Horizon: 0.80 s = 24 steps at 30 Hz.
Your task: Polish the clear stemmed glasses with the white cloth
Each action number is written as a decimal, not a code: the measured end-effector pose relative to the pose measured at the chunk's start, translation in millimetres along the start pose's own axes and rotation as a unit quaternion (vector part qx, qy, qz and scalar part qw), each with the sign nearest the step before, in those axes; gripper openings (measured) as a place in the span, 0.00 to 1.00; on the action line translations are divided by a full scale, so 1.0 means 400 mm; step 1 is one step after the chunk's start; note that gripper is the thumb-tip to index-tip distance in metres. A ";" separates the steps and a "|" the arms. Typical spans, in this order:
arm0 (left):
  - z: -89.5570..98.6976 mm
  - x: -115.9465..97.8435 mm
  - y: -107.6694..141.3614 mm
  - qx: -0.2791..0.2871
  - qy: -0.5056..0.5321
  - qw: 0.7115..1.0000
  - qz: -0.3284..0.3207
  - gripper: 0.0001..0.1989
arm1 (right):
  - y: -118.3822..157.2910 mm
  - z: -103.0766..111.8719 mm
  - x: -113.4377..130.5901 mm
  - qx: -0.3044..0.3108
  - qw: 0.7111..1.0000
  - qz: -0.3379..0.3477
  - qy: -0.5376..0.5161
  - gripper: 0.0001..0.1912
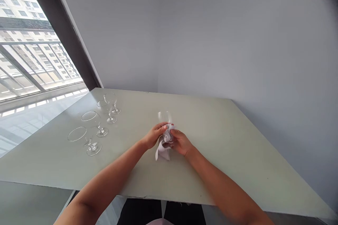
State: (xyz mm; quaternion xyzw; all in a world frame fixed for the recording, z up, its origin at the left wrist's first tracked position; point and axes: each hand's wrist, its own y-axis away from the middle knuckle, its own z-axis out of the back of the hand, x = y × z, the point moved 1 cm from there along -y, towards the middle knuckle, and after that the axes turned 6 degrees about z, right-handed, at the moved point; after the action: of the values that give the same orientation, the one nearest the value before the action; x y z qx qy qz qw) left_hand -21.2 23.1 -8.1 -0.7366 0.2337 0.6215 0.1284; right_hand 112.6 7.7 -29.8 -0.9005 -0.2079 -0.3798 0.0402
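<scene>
Over the middle of the table, a clear stemmed wine glass is held between my two hands, its bowl pointing away from me. A pale white cloth is bunched round its lower part, with a loose end hanging toward me. My left hand is closed at the left of the glass, its thumb over the cloth. From the right, my right hand grips cloth and glass near the stem and foot, thumb pressed on the cloth. The fingers behind the glass are partly hidden, and the glass is slightly blurred.
Several clear stemmed glasses stand upright in a slanting row on the left, the nearest glass closest to my left forearm. The pale glossy table meets grey walls at the back and right. A window is at the left.
</scene>
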 end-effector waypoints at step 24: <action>0.059 -0.013 -0.010 -0.222 0.155 0.962 0.036 0.20 | 0.044 -0.047 0.020 0.121 0.679 0.322 0.648 0.17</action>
State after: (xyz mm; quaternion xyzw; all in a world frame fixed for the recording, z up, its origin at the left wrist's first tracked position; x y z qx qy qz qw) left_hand -39.9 38.8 -8.0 -0.8250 0.1332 0.5405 -0.0979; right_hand 112.4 -9.8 -9.3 -0.4275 0.1291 -0.8038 0.3931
